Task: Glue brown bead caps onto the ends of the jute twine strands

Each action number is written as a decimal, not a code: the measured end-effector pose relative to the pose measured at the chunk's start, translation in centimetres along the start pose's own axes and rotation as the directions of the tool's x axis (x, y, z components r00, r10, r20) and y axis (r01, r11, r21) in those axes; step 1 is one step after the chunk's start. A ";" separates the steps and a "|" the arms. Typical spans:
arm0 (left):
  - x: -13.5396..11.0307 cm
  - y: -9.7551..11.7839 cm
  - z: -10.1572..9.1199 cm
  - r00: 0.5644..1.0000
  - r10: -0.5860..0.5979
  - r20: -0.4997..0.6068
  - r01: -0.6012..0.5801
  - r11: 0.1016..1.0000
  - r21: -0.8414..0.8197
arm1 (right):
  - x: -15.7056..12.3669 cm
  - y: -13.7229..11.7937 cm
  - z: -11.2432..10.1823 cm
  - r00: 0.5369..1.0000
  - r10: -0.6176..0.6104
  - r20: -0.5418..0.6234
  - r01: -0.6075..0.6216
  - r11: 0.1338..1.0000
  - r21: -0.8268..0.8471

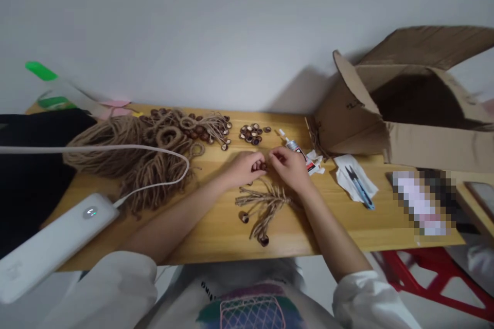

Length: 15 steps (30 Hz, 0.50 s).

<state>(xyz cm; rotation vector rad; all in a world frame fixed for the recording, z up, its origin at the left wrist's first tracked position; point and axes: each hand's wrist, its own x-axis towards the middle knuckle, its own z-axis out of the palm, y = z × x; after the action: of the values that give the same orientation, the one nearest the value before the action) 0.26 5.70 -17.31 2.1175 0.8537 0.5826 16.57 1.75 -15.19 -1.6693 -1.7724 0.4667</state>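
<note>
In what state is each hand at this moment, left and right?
Left hand: closed, apparently on a small brown cap.
Right hand: fingertips pinched together; anything held cannot be told.

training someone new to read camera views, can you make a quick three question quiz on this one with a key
1. What are the blue-handled snips partly resting on?
2. True or false: the cardboard box stands open.
3. What lies on the table between the forearms, just on the wearer's side of the left hand and right hand?
A) a power bank
B) a bunch of twine strands with brown caps by it
C) a glue tube

Key:
1. Something thin and white, perhaps a tissue.
2. True.
3. B
</note>
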 end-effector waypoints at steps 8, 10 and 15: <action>0.1 -0.4 0.4 0.996 0.078 -0.040 -0.075 0.995 0.058 | -1.2 0.8 0.2 0.995 0.000 0.100 -0.009 0.996 0.086; 0.1 -0.5 0.4 0.994 0.094 -0.047 -0.091 0.994 0.065 | -1.3 0.9 0.2 0.993 -0.005 0.121 -0.009 0.994 0.113; 0.2 -0.5 0.4 0.994 0.094 -0.047 -0.092 0.994 0.054 | -1.4 0.8 0.2 0.992 -0.025 0.124 0.011 0.994 0.113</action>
<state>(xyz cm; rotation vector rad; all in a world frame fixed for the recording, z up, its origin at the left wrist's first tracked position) 0.43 5.88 -17.94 2.2074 0.8084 0.6707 17.00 0.54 -16.16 -1.5751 -1.8138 0.6643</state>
